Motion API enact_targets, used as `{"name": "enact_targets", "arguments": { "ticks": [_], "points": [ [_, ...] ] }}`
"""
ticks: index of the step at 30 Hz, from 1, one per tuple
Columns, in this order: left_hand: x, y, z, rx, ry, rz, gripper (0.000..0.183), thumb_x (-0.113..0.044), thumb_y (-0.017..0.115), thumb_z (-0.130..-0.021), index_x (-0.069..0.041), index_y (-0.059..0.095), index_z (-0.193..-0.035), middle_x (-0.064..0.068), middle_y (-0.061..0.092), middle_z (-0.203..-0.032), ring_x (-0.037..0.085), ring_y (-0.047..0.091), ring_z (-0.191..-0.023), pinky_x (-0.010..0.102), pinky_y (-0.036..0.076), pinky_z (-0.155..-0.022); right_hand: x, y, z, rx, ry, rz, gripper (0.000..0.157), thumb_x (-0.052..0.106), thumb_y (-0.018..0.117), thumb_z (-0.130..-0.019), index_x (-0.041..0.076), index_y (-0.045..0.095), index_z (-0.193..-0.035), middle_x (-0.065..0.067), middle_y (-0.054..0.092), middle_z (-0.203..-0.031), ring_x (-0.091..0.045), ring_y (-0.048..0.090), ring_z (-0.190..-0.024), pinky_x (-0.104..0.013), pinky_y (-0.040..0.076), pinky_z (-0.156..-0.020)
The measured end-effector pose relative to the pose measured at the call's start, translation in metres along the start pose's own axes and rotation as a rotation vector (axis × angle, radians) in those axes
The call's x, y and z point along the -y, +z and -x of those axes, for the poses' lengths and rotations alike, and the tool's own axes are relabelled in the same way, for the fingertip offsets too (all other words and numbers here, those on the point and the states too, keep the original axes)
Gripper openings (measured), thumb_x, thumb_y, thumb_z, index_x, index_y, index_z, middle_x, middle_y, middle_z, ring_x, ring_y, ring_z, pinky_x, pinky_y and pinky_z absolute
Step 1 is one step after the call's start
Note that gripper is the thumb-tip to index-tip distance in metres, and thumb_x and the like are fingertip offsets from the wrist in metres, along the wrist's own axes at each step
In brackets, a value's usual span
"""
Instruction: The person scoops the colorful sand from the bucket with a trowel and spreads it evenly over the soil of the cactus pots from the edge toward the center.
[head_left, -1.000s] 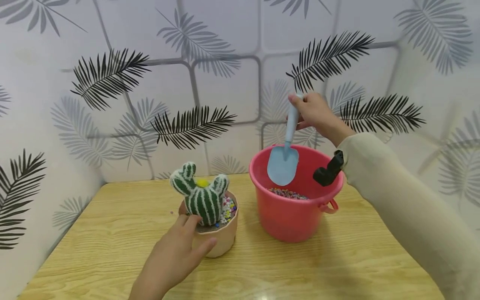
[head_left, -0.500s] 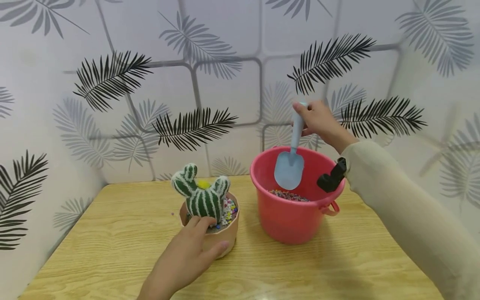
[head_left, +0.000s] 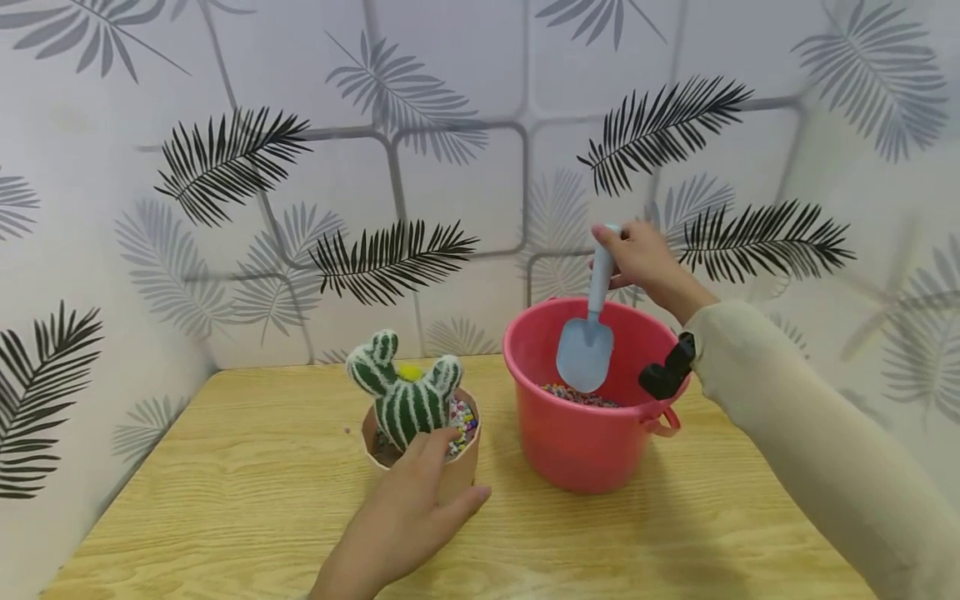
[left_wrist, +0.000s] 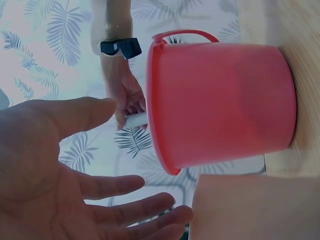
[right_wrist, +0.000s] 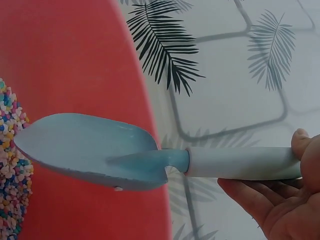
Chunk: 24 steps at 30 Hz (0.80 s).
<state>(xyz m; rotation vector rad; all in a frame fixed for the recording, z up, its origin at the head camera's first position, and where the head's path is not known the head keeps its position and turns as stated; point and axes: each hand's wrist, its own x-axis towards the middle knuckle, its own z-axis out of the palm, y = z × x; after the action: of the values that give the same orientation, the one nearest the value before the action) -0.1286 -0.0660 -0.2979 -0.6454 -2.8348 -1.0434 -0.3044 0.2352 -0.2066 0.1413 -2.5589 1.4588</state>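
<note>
In the head view my right hand (head_left: 647,260) grips the handle of a light blue hand trowel (head_left: 585,354), blade down inside a red bucket (head_left: 579,450). Small coloured pebbles (right_wrist: 11,185) lie in the bucket; the right wrist view has the blade tip close to them and the blade bare but for one bit at its edge. My left hand (head_left: 408,515), fingers extended and thumb spread, is at the near side of a peach flowerpot (head_left: 461,472). A knitted cactus (head_left: 411,410) with a yellow top stands in that pot, with coloured pebbles (head_left: 465,423) beside it.
Both containers stand on a wood-grain table (head_left: 225,492), the bucket to the right of the pot. Behind them rises a leaf-patterned wall (head_left: 457,183). A tiny pink bit (head_left: 347,431) lies left of the pot. The bucket's red handle (left_wrist: 187,33) hangs at its side.
My right hand has lowered the trowel and shifted it slightly right, deeper into the bucket. My left hand has slid right along the near side of the pot.
</note>
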Motion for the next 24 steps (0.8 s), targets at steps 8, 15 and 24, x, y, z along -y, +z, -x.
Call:
{"name": "enact_targets", "arguments": {
  "ticks": [8,15,24],
  "points": [
    [-0.011,0.011,-0.012,-0.041,0.054,0.008,0.061,-0.036,0.065,-0.088,0.003,0.047,-0.132,0.018,0.053,-0.127,0.032,0.053,-0.118,0.051,0.045,-0.098,-0.009,0.003,0.002,-0.006,0.007,0.013,0.049,0.043,0.046,-0.098,-0.005,0.051,-0.107,-0.017,0.064,-0.099,-0.005,0.065,-0.071,-0.029,0.058,-0.069],
    [-0.018,0.023,-0.026,-0.047,0.013,0.082,0.066,-0.036,0.064,-0.089,0.001,0.039,-0.138,0.019,0.045,-0.138,0.033,0.045,-0.128,0.052,0.041,-0.102,-0.016,0.006,0.001,-0.009,0.036,0.013,0.049,0.043,0.046,-0.098,-0.005,0.052,-0.108,-0.021,0.060,-0.108,-0.010,0.066,-0.078,-0.033,0.058,-0.075],
    [-0.021,0.038,-0.047,-0.051,0.010,0.165,0.070,-0.036,0.063,-0.089,0.003,0.034,-0.140,0.021,0.045,-0.137,0.036,0.047,-0.125,0.053,0.042,-0.101,-0.021,0.008,0.001,0.061,0.060,0.019,0.057,0.041,0.040,-0.101,-0.010,0.045,-0.124,-0.028,0.057,-0.120,-0.028,0.066,-0.101,-0.037,0.054,-0.086]
  ]
}}
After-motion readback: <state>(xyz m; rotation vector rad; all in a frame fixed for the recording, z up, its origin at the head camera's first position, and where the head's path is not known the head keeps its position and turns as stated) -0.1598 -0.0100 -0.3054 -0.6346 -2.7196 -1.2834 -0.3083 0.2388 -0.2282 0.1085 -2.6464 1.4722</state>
